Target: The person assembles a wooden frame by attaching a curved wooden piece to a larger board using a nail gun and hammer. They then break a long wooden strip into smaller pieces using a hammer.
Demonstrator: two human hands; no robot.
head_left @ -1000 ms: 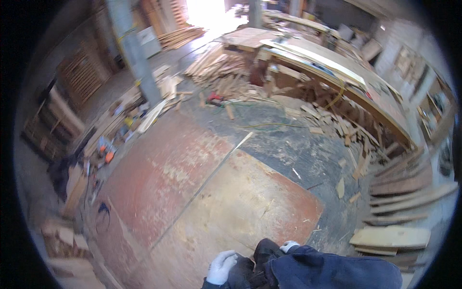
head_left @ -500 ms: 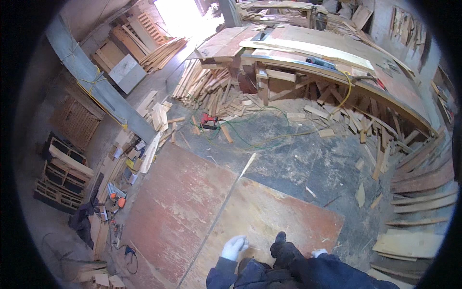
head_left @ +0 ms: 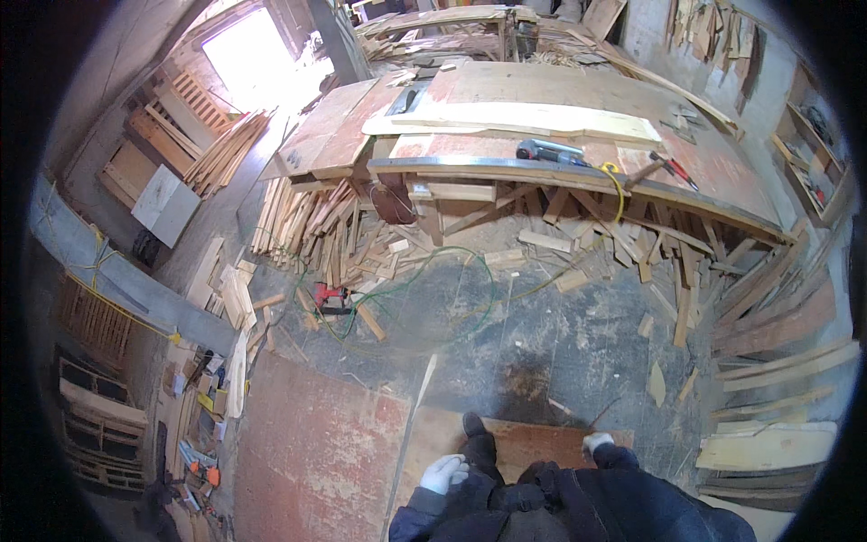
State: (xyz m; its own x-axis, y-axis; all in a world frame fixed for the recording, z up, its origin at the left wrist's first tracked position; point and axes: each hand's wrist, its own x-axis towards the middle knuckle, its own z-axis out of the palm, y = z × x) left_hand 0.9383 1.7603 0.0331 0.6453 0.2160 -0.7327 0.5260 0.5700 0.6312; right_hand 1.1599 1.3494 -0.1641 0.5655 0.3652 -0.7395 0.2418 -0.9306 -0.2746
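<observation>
My left hand (head_left: 444, 473), in a white glove, hangs beside my left thigh above the plywood sheet (head_left: 424, 443). Its fingers are loosely bent and a little apart, and nothing shows in them. My right hand (head_left: 596, 442), gloved in white too, is out to the right over the sheet's far edge. It is small and partly covered by the dark sleeve, so its grip does not show. A thin dark stick (head_left: 600, 415) lies on the floor just past it. One dark shoe (head_left: 472, 423) is forward at the sheet's edge.
Ahead stands a long workbench (head_left: 560, 99) bearing a pale board (head_left: 515, 120), a power tool (head_left: 547, 153) and red-handled pliers (head_left: 677, 168). A red nail gun (head_left: 331, 298) and green hose (head_left: 493, 303) lie on the floor. Wood scraps (head_left: 343, 244) pile under the bench; curved boards (head_left: 768, 446) line the right.
I have stepped forward, so the workbench and nail gun look nearer. My right hand has swung forward, showing more beyond my body. My left hand stays at my side.
</observation>
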